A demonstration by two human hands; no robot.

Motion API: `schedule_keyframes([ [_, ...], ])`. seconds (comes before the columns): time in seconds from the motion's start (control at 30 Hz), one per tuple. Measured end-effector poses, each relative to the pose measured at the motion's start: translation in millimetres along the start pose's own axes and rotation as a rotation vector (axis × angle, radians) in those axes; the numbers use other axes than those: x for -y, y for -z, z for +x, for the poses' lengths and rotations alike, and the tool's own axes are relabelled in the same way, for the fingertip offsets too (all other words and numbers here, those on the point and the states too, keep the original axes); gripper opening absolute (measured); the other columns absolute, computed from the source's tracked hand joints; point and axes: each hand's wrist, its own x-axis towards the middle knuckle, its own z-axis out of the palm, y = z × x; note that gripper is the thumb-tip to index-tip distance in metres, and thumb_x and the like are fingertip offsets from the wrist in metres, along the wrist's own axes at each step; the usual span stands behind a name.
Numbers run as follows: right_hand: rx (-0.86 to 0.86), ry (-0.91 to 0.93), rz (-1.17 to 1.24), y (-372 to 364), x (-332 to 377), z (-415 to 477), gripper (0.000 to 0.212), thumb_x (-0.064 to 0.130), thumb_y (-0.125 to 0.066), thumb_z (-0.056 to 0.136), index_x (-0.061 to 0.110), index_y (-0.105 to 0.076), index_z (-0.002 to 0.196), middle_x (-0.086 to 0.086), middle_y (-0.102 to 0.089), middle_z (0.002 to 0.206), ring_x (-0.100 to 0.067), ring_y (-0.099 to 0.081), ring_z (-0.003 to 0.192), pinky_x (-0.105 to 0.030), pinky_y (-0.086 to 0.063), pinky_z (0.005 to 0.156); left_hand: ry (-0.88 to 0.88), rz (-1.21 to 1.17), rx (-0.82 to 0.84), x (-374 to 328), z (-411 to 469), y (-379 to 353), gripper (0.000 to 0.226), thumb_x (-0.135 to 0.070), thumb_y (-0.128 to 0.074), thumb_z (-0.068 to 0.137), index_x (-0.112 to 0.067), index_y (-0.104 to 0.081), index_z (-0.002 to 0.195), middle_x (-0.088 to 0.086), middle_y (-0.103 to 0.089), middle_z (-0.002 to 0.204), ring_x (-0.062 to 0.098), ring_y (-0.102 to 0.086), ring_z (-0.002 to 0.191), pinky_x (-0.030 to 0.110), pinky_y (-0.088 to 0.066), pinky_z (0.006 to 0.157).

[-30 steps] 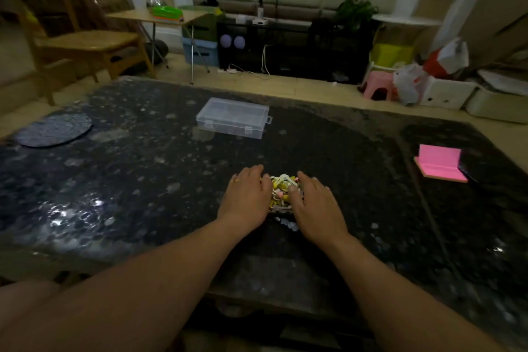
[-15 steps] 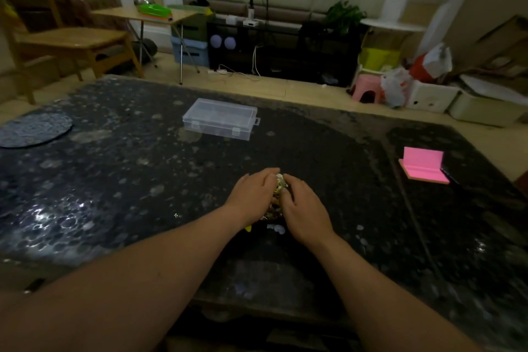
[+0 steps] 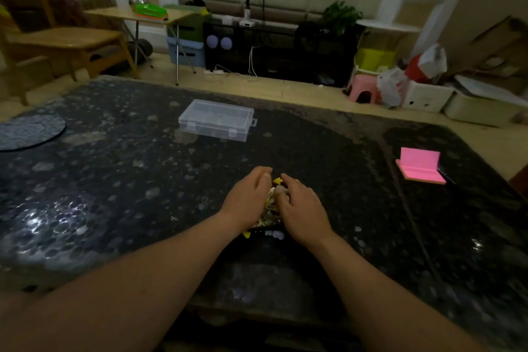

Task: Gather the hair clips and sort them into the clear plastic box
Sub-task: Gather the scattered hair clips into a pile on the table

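A small heap of hair clips [image 3: 271,203], yellow, white and pink, lies on the dark speckled table near its front middle. My left hand [image 3: 248,200] and my right hand [image 3: 300,204] are cupped around the heap from both sides, fingers curled over it, so most of the clips are hidden. A yellow clip end [image 3: 246,234] pokes out below my left wrist. The clear plastic box [image 3: 216,120] stands with its lid shut farther back on the table, slightly to the left, apart from both hands.
A pink sticky-note pad [image 3: 419,166] lies at the table's right side with a dark object beside it. A round dark mat [image 3: 28,132] sits at the far left edge. Behind the table are chairs, a stool and storage bins.
My hands have closed in from either side of the heap until they press it together and cover it. The view has shifted slightly.
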Motion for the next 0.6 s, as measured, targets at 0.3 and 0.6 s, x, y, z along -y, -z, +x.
schedule_keyframes([
  [0.3,-0.117,-0.055,0.195,3,-4,-6,0.04,0.041,-0.046,0.108,0.03,-0.061,0.144,0.007,-0.064,0.14,-0.009,-0.058,0.127,-0.031,-0.046,0.104,0.013,-0.125,-0.021,11,-6,9,0.054,-0.055,-0.031,0.095,-0.029,-0.065,0.129,-0.009,-0.07,0.125,0.007,-0.064,0.118,0.043,-0.048,0.107],
  [0.6,-0.031,-0.103,0.34,14,7,14,0.03,0.039,-0.047,0.111,0.031,-0.071,0.126,0.015,-0.071,0.118,-0.003,-0.065,0.11,-0.024,-0.049,0.09,0.002,-0.159,0.086,16,15,24,0.048,-0.044,-0.034,0.105,-0.027,-0.059,0.142,-0.007,-0.067,0.135,0.005,-0.059,0.127,0.035,-0.042,0.114],
])
